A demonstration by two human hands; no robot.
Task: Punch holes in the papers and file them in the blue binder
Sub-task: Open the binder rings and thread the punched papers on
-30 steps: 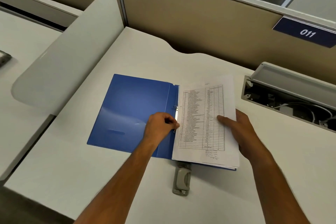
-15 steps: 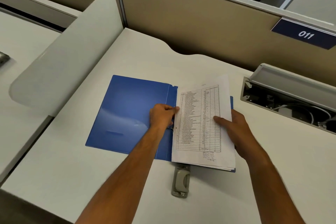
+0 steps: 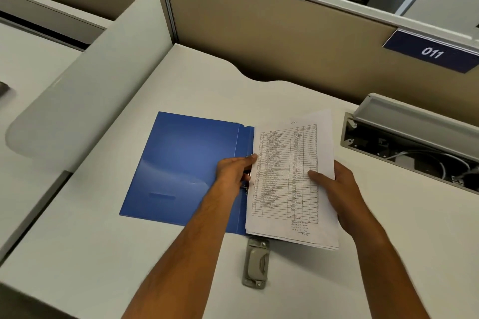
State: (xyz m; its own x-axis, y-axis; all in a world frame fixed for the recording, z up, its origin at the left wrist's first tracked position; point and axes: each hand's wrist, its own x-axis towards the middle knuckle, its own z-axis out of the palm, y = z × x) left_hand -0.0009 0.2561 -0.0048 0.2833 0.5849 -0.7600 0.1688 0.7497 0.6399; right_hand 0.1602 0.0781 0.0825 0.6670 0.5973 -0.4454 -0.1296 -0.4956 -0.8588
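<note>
Head view: floppy papers (image 3: 285,176); right hand (image 3: 337,189) holds three o'clock edge; left hand (image 3: 230,173) curls at nine, hold unclear.

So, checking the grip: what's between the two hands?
The papers: left hand at their left edge, right hand gripping their right edge, seen in the head view.

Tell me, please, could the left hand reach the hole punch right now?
Probably yes: the hole punch lies exposed on the desk just before the blue binder, but the left hand grips the papers and must let go first.
</note>
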